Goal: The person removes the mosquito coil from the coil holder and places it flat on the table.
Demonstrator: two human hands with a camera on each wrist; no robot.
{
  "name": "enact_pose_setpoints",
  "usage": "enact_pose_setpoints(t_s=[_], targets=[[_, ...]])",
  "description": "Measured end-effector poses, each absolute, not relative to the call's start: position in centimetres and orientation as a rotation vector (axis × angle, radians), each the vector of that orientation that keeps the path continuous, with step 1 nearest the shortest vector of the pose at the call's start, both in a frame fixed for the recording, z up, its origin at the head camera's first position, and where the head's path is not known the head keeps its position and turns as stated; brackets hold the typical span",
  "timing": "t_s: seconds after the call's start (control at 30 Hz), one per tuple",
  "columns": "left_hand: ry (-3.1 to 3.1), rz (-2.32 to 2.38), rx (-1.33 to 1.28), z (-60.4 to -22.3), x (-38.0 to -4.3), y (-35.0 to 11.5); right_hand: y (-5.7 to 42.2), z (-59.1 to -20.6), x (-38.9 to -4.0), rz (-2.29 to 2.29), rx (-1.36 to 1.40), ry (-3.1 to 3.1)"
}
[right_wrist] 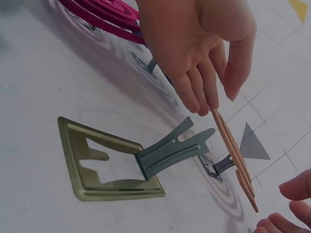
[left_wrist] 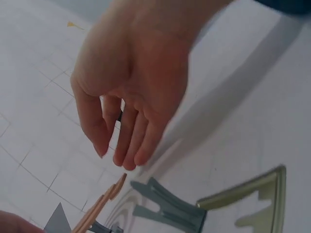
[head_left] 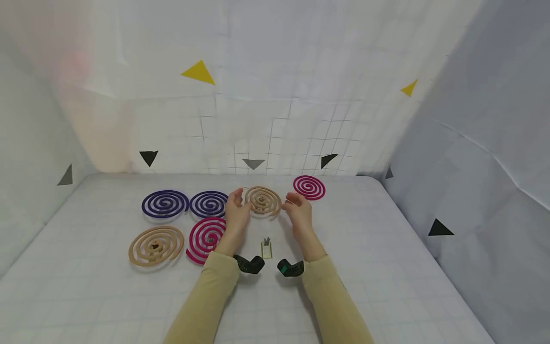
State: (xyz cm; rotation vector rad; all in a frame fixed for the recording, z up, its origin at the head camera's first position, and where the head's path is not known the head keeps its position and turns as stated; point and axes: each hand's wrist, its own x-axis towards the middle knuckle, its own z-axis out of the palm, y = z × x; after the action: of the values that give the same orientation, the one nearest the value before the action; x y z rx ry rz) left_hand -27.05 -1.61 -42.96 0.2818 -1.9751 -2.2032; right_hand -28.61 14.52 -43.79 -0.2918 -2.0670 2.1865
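Note:
A tan mosquito coil [head_left: 261, 193] sits tilted on a small metal stand [right_wrist: 211, 170]. My left hand [head_left: 237, 215] is at its left side with loosely bent fingers; in the right wrist view the left fingertips [right_wrist: 201, 109] are right at the coil's edge [right_wrist: 234, 150]. On the other side, my right hand [head_left: 299, 215] is close to the coil with relaxed fingers. From the left wrist, the right fingers [left_wrist: 131, 158] point down near the coil's end [left_wrist: 100, 206]. A bare stand [head_left: 267, 249] with upright prongs is between the forearms.
Two dark blue coils [head_left: 165, 203] lie to the left, one partly behind my left hand. A pink coil [head_left: 206, 239] and another tan coil [head_left: 146, 240] are nearer. A second pink coil [head_left: 309, 187] stands at the back right. Walls [head_left: 472, 143] enclose the table.

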Motion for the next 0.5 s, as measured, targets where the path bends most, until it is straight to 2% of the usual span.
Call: enact_pose_setpoints(t_s=[0.5], targets=[[-1.931, -2.235, 0.239, -43.18, -27.03, -1.05, 14.47, -44.41, -28.5, 2.235, -0.261, -2.072]])
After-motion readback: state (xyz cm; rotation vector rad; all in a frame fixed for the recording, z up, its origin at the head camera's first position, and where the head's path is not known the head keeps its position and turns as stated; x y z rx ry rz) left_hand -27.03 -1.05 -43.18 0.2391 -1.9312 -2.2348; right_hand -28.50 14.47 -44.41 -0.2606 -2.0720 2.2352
